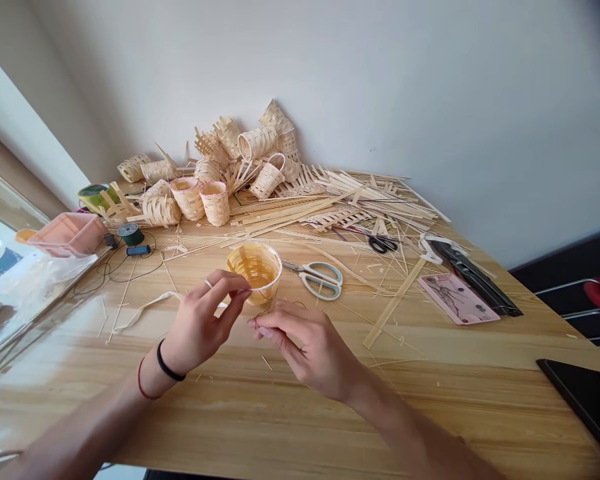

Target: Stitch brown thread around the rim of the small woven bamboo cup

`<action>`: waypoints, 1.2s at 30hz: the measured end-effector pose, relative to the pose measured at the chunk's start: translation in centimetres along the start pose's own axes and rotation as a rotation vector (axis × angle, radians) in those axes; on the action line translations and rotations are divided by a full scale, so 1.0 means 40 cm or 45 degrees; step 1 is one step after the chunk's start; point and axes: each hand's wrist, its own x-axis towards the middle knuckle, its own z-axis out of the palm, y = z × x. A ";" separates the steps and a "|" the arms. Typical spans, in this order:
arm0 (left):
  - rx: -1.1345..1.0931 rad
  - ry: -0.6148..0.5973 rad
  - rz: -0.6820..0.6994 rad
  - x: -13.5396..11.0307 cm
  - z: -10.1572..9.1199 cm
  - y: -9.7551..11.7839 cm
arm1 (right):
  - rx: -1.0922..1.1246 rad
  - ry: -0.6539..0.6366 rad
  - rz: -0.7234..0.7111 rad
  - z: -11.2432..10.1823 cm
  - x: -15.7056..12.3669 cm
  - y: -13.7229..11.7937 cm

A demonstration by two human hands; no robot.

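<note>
Both forearms reach in from the near edge of the light wooden table (230,420) and converge, wrists bent slightly inward so the fingertips nearly meet. The left hand (200,327) is turned with its back toward the camera. Its fingers are curled and its thumb and forefinger are closed in a pinch against the near-left wall of a small round woven basket of pale bamboo (255,267). I cannot tell whether they grip the wall itself or a fine strand there. A thin ring (208,283) sits on one finger, and a black band (169,368) and a red cord circle the wrist.

The right hand (310,347) lies palm-down, knuckles up, its thumb and first fingers pressed together in a tight pinch just below the basket. What it holds is too fine to make out.

The basket stands upright on the table, mouth open to the camera, just beyond both sets of fingertips and between them. Just right of the basket, beyond the right hand, lie white-handled scissors (321,279). Farther past both hands, a heap of similar woven bamboo baskets (215,180) and a spread of loose flat bamboo strips (330,197) lie against the wall. Well to the right of the right hand lies a pink rectangular card (458,298). Out to the left of the left hand is a dark green spool (130,233).
</note>
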 end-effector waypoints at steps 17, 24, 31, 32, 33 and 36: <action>-0.033 -0.037 0.070 0.005 0.000 0.027 | 0.063 -0.054 0.092 0.016 -0.010 0.012; -0.040 -0.038 0.032 0.001 -0.001 0.026 | 0.057 -0.049 0.086 0.016 -0.011 0.011; -0.058 -0.050 0.049 0.004 -0.002 0.026 | 0.091 -0.051 0.096 0.017 -0.011 0.013; -0.059 -0.050 0.050 0.004 -0.001 0.025 | 0.095 -0.049 0.092 0.018 -0.011 0.014; -0.059 -0.048 0.053 0.004 -0.001 0.025 | 0.098 -0.047 0.087 0.019 -0.011 0.014; -0.043 -0.040 0.066 0.004 -0.001 0.027 | 0.120 -0.043 0.088 0.021 -0.012 0.013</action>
